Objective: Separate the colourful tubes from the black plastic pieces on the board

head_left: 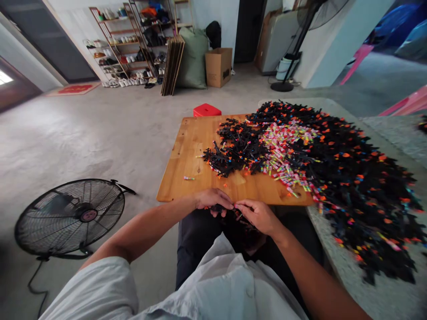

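My left hand (213,200) and my right hand (256,215) meet at the near edge of a wooden board (190,155), just above my lap. Both are closed in a pinch around a small black plastic piece (230,208) held between them. A big heap of black pieces with orange and coloured tips (333,164) covers the right of the board and the grey tabletop (383,298). Small pink, green and yellow parts (283,146) lie mixed in the heap's middle. One loose coloured part (188,178) lies alone on the board's left.
A black floor fan (70,218) stands on the concrete floor at my left. A red stool (207,110) sits beyond the board. Shoe racks (130,44), a cardboard box (218,66), a green sack and a standing fan (293,58) line the far wall.
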{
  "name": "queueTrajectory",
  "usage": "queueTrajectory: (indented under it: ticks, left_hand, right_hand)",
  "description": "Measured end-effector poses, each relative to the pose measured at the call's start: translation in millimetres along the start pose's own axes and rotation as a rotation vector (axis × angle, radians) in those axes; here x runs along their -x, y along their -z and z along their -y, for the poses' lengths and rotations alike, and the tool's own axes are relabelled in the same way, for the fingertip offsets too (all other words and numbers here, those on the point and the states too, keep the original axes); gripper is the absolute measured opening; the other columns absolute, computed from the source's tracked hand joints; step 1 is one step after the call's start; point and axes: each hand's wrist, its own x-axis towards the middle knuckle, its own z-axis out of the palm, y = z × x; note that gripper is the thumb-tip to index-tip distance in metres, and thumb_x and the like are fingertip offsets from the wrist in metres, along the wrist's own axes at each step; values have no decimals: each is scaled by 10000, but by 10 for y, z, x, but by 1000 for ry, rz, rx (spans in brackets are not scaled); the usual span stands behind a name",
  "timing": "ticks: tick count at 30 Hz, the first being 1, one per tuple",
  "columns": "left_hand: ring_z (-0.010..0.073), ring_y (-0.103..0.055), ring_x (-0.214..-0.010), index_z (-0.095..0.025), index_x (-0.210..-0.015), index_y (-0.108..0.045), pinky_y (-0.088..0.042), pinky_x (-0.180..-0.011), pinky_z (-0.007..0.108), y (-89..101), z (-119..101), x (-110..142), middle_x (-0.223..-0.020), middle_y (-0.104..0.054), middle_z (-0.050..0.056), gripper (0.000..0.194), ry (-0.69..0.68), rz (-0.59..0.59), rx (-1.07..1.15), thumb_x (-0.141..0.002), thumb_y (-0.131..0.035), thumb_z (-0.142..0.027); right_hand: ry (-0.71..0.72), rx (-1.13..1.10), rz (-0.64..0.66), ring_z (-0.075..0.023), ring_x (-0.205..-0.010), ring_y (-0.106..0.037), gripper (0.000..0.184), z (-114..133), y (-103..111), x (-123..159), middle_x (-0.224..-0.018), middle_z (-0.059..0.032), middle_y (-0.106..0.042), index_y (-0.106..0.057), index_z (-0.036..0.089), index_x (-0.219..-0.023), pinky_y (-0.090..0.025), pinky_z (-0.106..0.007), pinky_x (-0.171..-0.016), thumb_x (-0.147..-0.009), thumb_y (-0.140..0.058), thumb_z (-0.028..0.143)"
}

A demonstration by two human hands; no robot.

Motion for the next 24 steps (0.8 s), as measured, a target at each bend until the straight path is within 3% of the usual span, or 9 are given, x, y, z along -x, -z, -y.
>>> queueTrajectory:
  ticks: [6,9,11,13,16,18,21,24]
  left_hand:
    - [117,-612,-561,-167,-981,-768,-497,-514,216,-68,49,38,-666,-691,5,441,-39,10,-68,-740,-847,-528]
    - [146,-681,-677,-182,-1041,-769,-546,-631,242,-72,132,35,-754,-726,27,451,-139,71,-188,-813,-790,-571]
    - [165,-716,-791,-195,-1100,-774,-551,-722,247,-17,174,10,-879,-768,48,419,-250,48,-365,-883,-733,-551]
    - [178,-723,-893,-203,-1154,-771,-541,-794,249,103,185,-43,-1014,-787,55,365,-368,-114,-528,-940,-680,-485]
    - [189,-711,-932,-209,-1151,-771,-535,-851,278,363,138,-192,-1072,-783,48,284,-431,-569,-654,-975,-629,-381]
    - [196,-702,-945,-206,-1125,-772,-532,-886,302,524,76,-328,-1081,-770,56,259,-435,-821,-722,-980,-622,-358]
    - [234,-682,-1052,-200,-1168,-753,-516,-970,343,645,-29,-540,-1161,-723,92,325,-479,-951,-886,-967,-661,-438]
    - [298,-657,-1121,-203,-1316,-687,-518,-971,399,632,-113,-708,-1231,-660,135,506,-430,-965,-1041,-949,-663,-551]
  right_hand:
    - [-55,16,101,-192,-631,-642,336,1,7,58,-747,-32,-754,-817,231,-931,-461,-264,-554,-965,-608,491]
    - [-135,38,239,-154,-507,-565,336,-50,52,65,-658,-8,-702,-797,221,-919,-394,-248,-470,-956,-618,502]
    - [-164,94,346,-149,-502,-575,325,-125,84,65,-671,-6,-707,-784,215,-908,-394,-244,-471,-957,-614,488]
    - [-140,217,414,-163,-557,-624,306,-203,114,46,-697,-14,-728,-784,215,-885,-418,-248,-521,-961,-606,452]
    - [-80,468,404,-198,-698,-694,262,-228,142,-65,-756,-35,-770,-803,229,-854,-444,-261,-640,-943,-628,402]
    - [-79,609,322,-216,-775,-720,283,-156,126,-199,-816,-61,-792,-805,232,-836,-446,-272,-696,-961,-604,387]
    - [-104,789,179,-245,-852,-741,314,5,33,-411,-879,-117,-803,-801,215,-850,-443,-293,-719,-992,-549,337]
    - [-154,946,228,-282,-835,-749,214,73,-84,-507,-831,-149,-793,-796,199,-776,-437,-314,-684,-907,-657,295]
